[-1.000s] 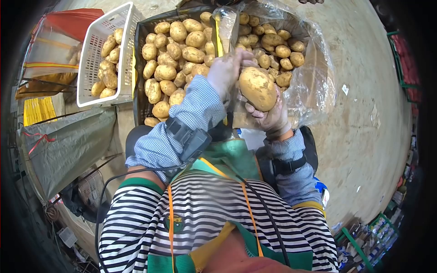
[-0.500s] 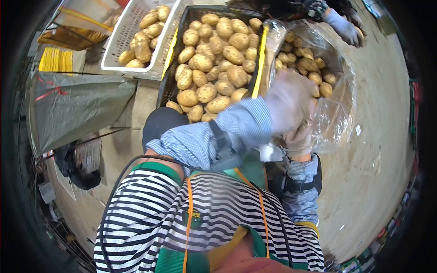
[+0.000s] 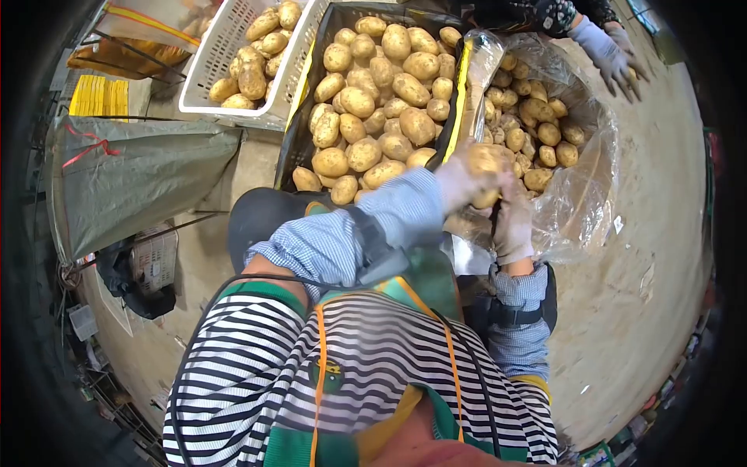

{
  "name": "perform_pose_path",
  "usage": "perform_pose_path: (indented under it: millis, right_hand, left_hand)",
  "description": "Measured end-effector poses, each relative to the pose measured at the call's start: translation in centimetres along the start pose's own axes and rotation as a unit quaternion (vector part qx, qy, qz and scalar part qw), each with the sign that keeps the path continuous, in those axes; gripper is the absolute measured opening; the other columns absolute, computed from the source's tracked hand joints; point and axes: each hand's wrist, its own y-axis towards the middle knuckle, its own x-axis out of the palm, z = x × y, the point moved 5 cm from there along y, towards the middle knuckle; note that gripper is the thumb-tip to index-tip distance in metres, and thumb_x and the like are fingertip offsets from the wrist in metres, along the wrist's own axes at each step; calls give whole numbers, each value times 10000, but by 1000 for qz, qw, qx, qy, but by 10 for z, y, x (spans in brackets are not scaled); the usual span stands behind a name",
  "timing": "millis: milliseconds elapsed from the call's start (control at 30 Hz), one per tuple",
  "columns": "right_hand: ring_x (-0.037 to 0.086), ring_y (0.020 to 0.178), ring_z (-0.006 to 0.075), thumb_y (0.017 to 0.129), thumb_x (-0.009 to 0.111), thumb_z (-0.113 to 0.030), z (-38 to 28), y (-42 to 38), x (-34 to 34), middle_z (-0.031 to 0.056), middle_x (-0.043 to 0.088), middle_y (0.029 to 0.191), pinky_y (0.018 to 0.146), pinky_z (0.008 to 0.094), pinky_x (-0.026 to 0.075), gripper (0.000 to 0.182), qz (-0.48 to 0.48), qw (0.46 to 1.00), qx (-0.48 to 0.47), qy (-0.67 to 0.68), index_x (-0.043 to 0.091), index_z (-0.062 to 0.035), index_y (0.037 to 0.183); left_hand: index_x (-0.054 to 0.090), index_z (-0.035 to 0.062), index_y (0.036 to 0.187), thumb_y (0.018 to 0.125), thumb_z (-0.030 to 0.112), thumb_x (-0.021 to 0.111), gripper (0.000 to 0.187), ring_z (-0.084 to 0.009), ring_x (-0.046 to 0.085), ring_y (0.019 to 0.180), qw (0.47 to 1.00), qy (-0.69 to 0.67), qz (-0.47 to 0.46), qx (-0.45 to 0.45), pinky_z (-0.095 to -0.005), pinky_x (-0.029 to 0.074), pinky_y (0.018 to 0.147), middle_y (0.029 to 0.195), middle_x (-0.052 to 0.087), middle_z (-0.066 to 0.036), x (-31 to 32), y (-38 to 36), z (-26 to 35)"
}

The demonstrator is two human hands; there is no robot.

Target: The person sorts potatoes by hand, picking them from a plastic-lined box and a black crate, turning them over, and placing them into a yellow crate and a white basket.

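The held potato (image 3: 487, 162) is yellowish-tan, rounded, blurred.

Basket (image 3: 204, 66) left, crate (image 3: 289, 161) middle, plastic bag (image 3: 595, 191) right; potatoes (image 3: 356, 102) in all three.

Crates (image 3: 222, 110) of potatoes (image 3: 364, 154) suggest a produce warehouse.

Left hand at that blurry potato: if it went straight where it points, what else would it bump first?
Probably the right hand, just beyond the blurry potato at the left hand. The blur and single view leave depth unclear.
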Motion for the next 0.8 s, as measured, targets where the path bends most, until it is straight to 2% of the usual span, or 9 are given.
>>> perform_pose_path:
  millis: [67,200,233,267,333,433,633,733,800]
  right_hand:
    - [615,1028,192,1018,460,-339,1,-8,10,87,582,1235,801,349,548,467,-31,982,54,-179,471,-28,1366]
    - [612,943,123,1014,503,-299,-3,-10,19,62,590,1261,772,245,516,407,-56,985,58,-154,548,-25,1312]
    - [598,954,115,1011,509,-280,-6,-8,17,52,598,1228,775,234,498,391,-43,982,54,-177,552,-29,1307]
    - [598,954,115,1011,509,-280,-7,-7,13,52,598,1228,775,234,498,391,-33,983,54,-174,552,-29,1307]
    - [580,987,107,1009,513,-251,-6,-1,8,42,589,1221,785,225,484,383,-8,975,51,-217,540,-23,1316]
    - [569,1014,115,993,541,-235,-4,10,-8,37,568,1251,808,240,476,402,19,974,55,-218,520,-19,1332]
    - [584,981,109,942,624,-218,-86,37,-77,30,654,1100,800,248,480,402,160,959,-32,-233,565,-10,1281]
    - [594,903,91,921,646,-203,-113,55,-108,20,669,993,749,247,488,370,138,954,-13,-266,596,4,1224]
    - [579,815,59,912,639,-189,-96,76,-123,7,651,916,697,234,483,332,67,930,92,-350,617,15,1173]
  left_hand:
    - [424,42,1307,741,183,807,698,-219,620,969,980,-192,-52,-19,-348,518,892,1067,625,-105,-33,13,-14]
    - [303,4,1428,699,93,809,892,-207,651,836,964,206,166,28,-275,581,658,1128,605,-166,-151,27,-12]
    - [260,-34,1466,674,-8,767,941,-255,643,981,954,224,197,-18,-312,581,753,1249,541,-238,-167,27,-1]
    - [207,47,1510,717,46,750,961,-320,519,1238,913,337,214,82,-387,515,949,1440,366,-275,-188,35,-13]
    - [142,165,1545,849,219,662,871,-355,245,1437,823,535,193,-4,-487,290,1142,1566,162,-229,-200,28,-18]
    - [92,272,1552,953,480,465,736,-315,78,1488,641,761,89,-42,-567,118,1165,1602,118,-153,-211,27,-60]
    - [442,43,1402,940,407,517,594,-387,544,1208,740,657,138,-43,-395,436,1025,1305,559,-241,-159,46,21]
    - [510,-1,1338,947,357,571,533,-263,584,1187,866,499,-7,-28,-334,451,996,1284,596,-204,-110,12,48]
    - [547,-24,1294,954,322,583,486,-189,606,1121,880,466,-75,-53,-296,461,963,1229,636,-167,-69,-30,69]
